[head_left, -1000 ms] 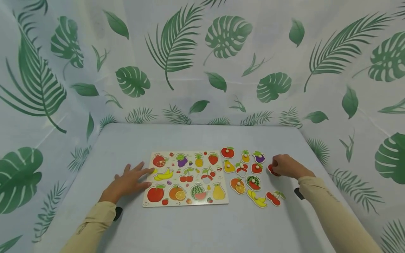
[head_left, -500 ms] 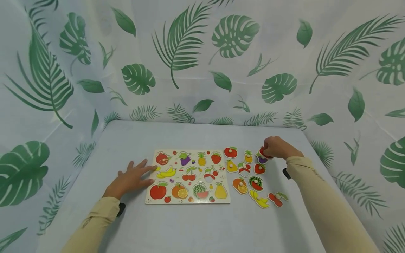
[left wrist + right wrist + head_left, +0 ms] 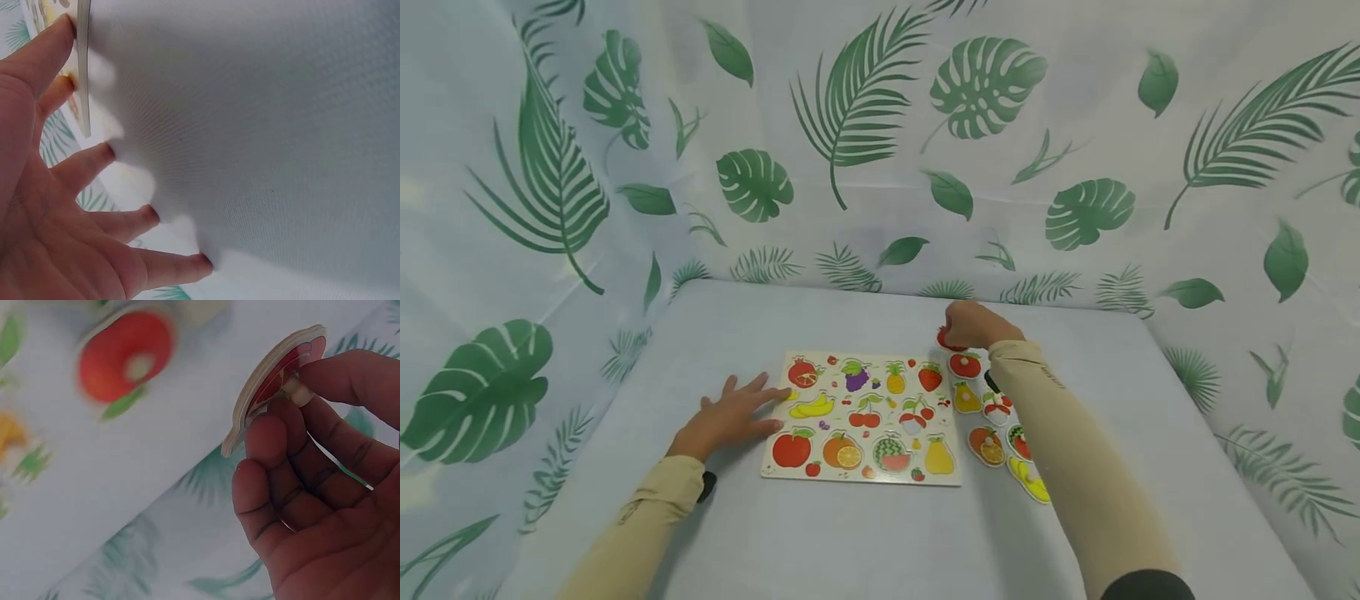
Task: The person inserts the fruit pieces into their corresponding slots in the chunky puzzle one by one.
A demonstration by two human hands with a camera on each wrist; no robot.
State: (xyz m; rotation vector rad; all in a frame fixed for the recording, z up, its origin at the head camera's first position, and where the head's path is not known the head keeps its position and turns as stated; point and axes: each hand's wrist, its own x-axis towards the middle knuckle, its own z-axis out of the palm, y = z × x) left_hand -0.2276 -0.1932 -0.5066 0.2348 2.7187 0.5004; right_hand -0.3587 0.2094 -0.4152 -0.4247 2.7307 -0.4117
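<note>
My right hand (image 3: 977, 323) pinches a pomegranate puzzle piece (image 3: 275, 387) by its pale knob. The piece is tilted in the right wrist view, raised over the table beyond the board's far right corner. My left hand (image 3: 730, 417) lies with fingers spread at the left side of the wooden fruit puzzle board (image 3: 842, 477). Its thumb and index finger touch the board's edge, and the other fingertips (image 3: 107, 150) rest on the table. Printed fruit pictures cover the board. Nearest the right hand lies an apple piece (image 3: 966, 364) with a knob.
Right of the board lie a pear piece (image 3: 967, 398), an orange piece (image 3: 987, 446), a watermelon piece (image 3: 1018, 442) and a banana piece (image 3: 1030, 479). The right sleeve (image 3: 1075, 442) hides other pieces. A leaf-patterned cloth (image 3: 880, 183) rises behind the white table (image 3: 850, 542).
My right hand has picked up the pomegranate piece from the far right and carried it left over the other pieces, past the apple. The left hand stays at the board; the head view has shifted.
</note>
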